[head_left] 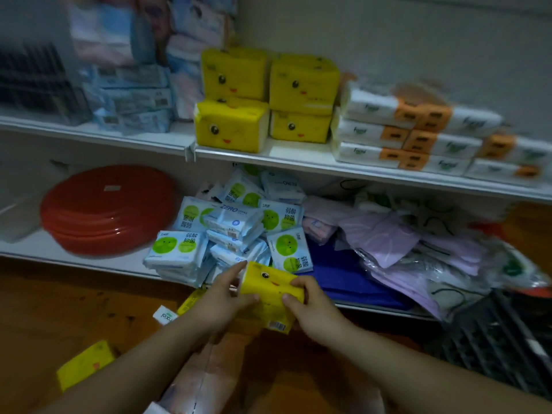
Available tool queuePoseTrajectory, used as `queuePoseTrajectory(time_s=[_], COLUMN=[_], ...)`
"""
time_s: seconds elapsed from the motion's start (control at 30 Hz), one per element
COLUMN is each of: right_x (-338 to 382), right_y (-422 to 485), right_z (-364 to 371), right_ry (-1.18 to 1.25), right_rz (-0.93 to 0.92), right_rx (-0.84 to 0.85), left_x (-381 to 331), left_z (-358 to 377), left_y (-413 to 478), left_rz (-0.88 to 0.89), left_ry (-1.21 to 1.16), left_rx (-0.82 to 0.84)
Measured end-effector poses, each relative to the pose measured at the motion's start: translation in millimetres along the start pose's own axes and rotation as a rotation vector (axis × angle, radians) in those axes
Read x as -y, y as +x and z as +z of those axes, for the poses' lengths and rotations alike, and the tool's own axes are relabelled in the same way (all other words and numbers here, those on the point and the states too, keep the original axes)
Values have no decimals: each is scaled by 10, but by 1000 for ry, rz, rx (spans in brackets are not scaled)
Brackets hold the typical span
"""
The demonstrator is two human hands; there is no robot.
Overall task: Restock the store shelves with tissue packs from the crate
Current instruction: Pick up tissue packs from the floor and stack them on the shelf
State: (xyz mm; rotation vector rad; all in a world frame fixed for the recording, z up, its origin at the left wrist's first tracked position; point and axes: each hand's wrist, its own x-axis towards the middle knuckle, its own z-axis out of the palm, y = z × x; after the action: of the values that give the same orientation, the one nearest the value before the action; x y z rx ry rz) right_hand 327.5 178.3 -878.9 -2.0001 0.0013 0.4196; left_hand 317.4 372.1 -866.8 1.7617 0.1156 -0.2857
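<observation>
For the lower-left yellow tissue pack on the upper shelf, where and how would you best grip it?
Grip the lower-left yellow tissue pack by its two short ends, coming from the front. It juts past the shelf edge, its right end stands clear, and another pack sits on top, so sliding it forward looks easier than lifting.

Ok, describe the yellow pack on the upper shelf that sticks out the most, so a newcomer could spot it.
Find the upper white shelf with four yellow face-printed tissue packs stacked two by two. It is the bottom left yellow pack, beside the shelf joint. Unlike the other three, it sits turned at an angle, showing its white end.
</observation>
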Motion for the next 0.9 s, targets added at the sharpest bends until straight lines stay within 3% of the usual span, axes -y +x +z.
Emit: queuePoseTrajectory(time_s=[0.13, 0.4, 0.6, 0.67, 0.9], right_x=[445, 1230, 1566, 1640, 1732], right_y=[-140, -410, -381, -244, 152], right_z=[-297, -832, -1071, -1099, -1037], right_ry=[-128, -42, -172, -213, -284], right_rz=[-196, -532, -678, -645, -513], right_rx=[-145, -288, -484, -507, -534], left_x=[-590, -1436, -1926, -2014, -1987], left_z=[4, -72, -128, -156, -153], left_y=[-122, -168, -2, 88, 374], left_rz=[148, 498, 706, 691, 502], left_ry=[6, 127, 219, 300, 241], left_rx=[-98, -184, -265, -340, -432])
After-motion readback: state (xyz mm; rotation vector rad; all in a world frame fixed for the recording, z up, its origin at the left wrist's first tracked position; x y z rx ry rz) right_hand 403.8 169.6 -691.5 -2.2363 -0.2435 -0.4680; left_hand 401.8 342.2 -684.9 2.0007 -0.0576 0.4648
